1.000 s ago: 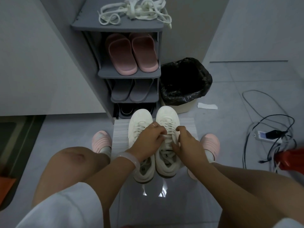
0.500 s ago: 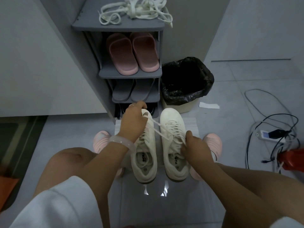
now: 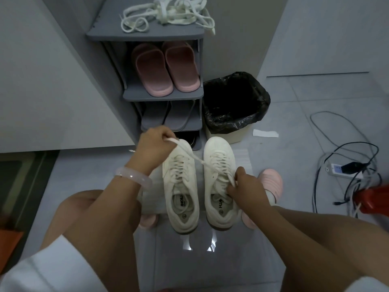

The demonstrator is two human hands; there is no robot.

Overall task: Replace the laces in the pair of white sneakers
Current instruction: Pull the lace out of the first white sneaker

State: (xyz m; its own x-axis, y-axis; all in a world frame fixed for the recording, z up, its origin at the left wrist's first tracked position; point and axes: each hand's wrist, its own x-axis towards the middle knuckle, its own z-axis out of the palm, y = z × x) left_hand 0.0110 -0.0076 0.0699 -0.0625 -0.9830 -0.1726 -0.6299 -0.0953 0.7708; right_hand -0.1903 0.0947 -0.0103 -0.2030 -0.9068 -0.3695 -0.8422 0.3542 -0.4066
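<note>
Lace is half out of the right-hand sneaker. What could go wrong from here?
1. The left hand pulls the taut white lace sideways across the left white sneaker; the right white sneaker might tip or slide unless the right hand steadies it.
2. The lace may snag in an eyelet if pulled at that angle.
3. The freed lace could get mixed up with the pile of cream laces atop the grey shoe rack.
</note>
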